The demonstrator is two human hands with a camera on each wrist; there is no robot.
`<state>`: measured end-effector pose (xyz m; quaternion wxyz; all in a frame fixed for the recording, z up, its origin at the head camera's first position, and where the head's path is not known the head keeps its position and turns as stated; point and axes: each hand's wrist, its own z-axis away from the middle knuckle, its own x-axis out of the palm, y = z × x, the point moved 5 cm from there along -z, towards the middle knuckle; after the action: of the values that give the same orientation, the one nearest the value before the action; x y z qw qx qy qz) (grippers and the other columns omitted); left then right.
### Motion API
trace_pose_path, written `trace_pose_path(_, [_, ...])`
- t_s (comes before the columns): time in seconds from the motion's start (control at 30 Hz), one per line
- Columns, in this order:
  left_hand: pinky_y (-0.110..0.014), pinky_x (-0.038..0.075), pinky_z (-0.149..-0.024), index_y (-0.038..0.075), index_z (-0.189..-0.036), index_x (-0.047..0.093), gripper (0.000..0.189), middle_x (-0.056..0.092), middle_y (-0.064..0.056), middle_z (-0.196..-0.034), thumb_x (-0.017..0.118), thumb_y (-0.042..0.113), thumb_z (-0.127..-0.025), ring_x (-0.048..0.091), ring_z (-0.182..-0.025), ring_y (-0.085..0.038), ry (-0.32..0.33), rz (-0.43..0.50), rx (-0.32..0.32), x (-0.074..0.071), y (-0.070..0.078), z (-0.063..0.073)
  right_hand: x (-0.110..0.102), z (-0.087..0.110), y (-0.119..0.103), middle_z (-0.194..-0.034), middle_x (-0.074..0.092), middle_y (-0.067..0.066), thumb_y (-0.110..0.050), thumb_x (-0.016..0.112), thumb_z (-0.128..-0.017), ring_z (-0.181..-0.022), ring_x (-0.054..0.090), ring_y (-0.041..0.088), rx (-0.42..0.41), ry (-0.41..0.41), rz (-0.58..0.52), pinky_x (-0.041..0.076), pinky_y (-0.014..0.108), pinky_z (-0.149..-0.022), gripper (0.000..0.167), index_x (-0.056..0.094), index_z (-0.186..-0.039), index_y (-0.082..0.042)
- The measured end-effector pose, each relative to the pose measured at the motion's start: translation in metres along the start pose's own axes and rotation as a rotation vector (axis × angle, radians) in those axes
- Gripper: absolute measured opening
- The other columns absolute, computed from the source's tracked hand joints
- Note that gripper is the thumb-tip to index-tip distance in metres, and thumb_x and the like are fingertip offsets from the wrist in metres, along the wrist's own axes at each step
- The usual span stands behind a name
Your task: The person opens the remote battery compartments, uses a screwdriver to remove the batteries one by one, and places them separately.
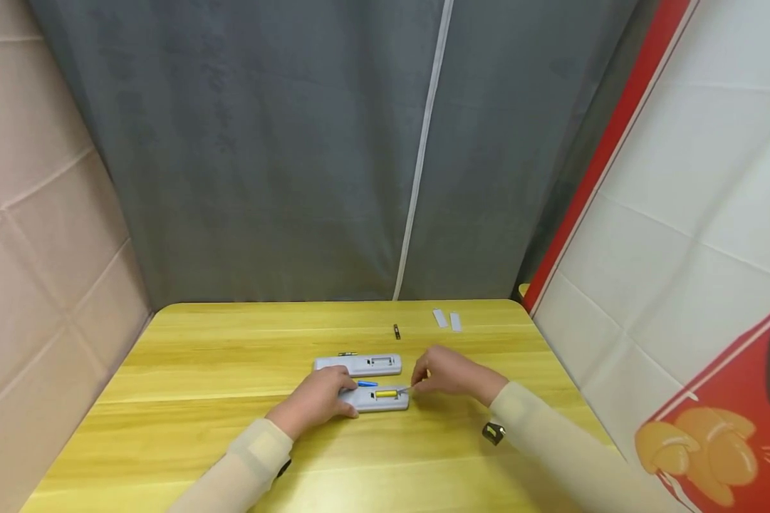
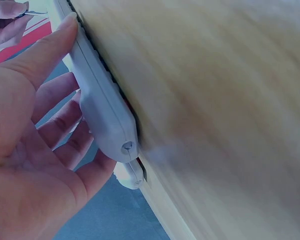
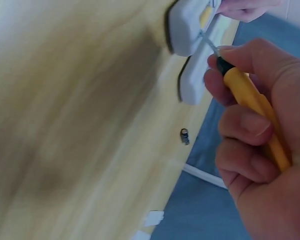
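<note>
A pale grey remote control lies back side up on the table, its battery compartment uncovered with a yellow battery in it. My left hand grips the left end of this remote, thumb along the near side and fingers on the far side, as the left wrist view shows. In my right hand is a small screwdriver with a yellow handle, black collar and thin metal shaft. Its tip reaches the compartment's right end, beside the battery. A blue battery lies along the remote's far edge.
Behind lies a second grey remote with its compartment uncovered, and a dark battery at its far side. Farther back are a black battery and two pale covers. A grey curtain hangs beyond the wooden table.
</note>
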<state>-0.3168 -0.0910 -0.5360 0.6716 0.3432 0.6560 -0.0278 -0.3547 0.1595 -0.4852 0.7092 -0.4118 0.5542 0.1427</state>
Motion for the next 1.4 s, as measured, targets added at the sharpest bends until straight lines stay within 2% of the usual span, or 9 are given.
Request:
trace_pose_path(0.27, [-0.043, 0.057, -0.093, 0.008, -0.124, 0.084, 0.05, 0.071, 0.001, -0.113, 0.099, 0.034, -0.085, 0.064, -0.098, -0.017, -0.009, -0.004, -0.002, 0.0, 0.0, -0.001, 0.005, 0.007, 0.011, -0.091, 0.077, -0.015, -0.013, 0.086, -0.098, -0.082, 0.064, 0.001, 0.041, 0.035, -0.057, 0.057, 0.028, -0.08, 0.004, 0.088, -0.095, -0.012])
trace_pose_path(0.5, [-0.043, 0.057, -0.091, 0.006, -0.124, 0.083, 0.05, 0.071, 0.001, -0.112, 0.099, 0.033, -0.085, 0.064, -0.097, -0.017, -0.008, 0.003, -0.004, 0.0, -0.002, 0.0, 0.008, 0.006, 0.014, -0.091, 0.077, -0.014, -0.01, 0.085, -0.097, -0.083, 0.063, 0.003, 0.056, 0.041, -0.09, 0.056, 0.028, -0.078, 0.005, 0.088, -0.096, -0.014])
trace_pose_path(0.57, [-0.043, 0.057, -0.092, 0.006, -0.124, 0.084, 0.05, 0.071, 0.001, -0.112, 0.099, 0.033, -0.085, 0.064, -0.098, -0.017, -0.007, 0.005, -0.005, -0.001, -0.002, 0.001, 0.005, 0.005, 0.017, -0.094, 0.078, -0.013, -0.012, 0.084, -0.099, -0.084, 0.064, 0.004, 0.104, 0.091, -0.128, 0.056, 0.029, -0.078, 0.003, 0.088, -0.098, -0.013])
trace_pose_path(0.7, [-0.042, 0.057, -0.092, 0.007, -0.123, 0.084, 0.049, 0.071, 0.001, -0.112, 0.098, 0.034, -0.085, 0.065, -0.098, -0.016, -0.005, -0.006, -0.011, -0.001, -0.003, 0.002, -0.003, 0.001, 0.022, -0.101, 0.079, -0.009, -0.019, 0.083, -0.102, -0.089, 0.066, 0.009, 0.197, 0.265, -0.212, 0.057, 0.033, -0.08, 0.009, 0.087, -0.105, -0.011])
trace_pose_path(0.77, [-0.042, 0.057, -0.091, 0.006, -0.122, 0.084, 0.048, 0.071, 0.001, -0.111, 0.099, 0.034, -0.085, 0.065, -0.097, -0.016, -0.001, -0.011, -0.004, -0.002, -0.003, 0.002, -0.005, -0.002, 0.022, -0.103, 0.08, -0.008, -0.02, 0.082, -0.103, -0.092, 0.068, 0.01, 0.214, 0.323, -0.236, 0.057, 0.035, -0.082, 0.011, 0.087, -0.107, -0.011])
trace_pose_path(1.07, [-0.043, 0.057, -0.092, 0.006, -0.124, 0.084, 0.049, 0.071, 0.001, -0.113, 0.098, 0.033, -0.086, 0.064, -0.098, -0.017, -0.012, 0.004, -0.013, -0.003, -0.003, 0.002, 0.001, -0.003, 0.019, -0.101, 0.08, -0.007, -0.018, 0.083, -0.102, -0.091, 0.068, 0.011, 0.21, 0.339, -0.253, 0.057, 0.034, -0.08, 0.01, 0.088, -0.106, -0.01])
trace_pose_path(1.2, [-0.043, 0.057, -0.091, 0.006, -0.124, 0.084, 0.049, 0.071, 0.001, -0.112, 0.099, 0.032, -0.085, 0.064, -0.098, -0.017, -0.011, 0.005, -0.015, -0.004, -0.004, 0.002, 0.001, -0.004, 0.02, -0.101, 0.08, -0.009, -0.02, 0.083, -0.102, -0.09, 0.067, 0.01, 0.223, 0.358, -0.259, 0.057, 0.033, -0.08, 0.009, 0.088, -0.105, -0.013])
trace_pose_path(1.4, [-0.043, 0.057, -0.091, 0.006, -0.124, 0.084, 0.048, 0.071, 0.0, -0.112, 0.098, 0.032, -0.086, 0.064, -0.098, -0.017, -0.01, 0.01, -0.012, -0.004, -0.005, 0.003, 0.001, -0.004, 0.017, -0.102, 0.079, -0.009, -0.021, 0.083, -0.102, -0.092, 0.067, 0.011, 0.229, 0.372, -0.263, 0.057, 0.037, -0.083, 0.009, 0.087, -0.105, -0.013])
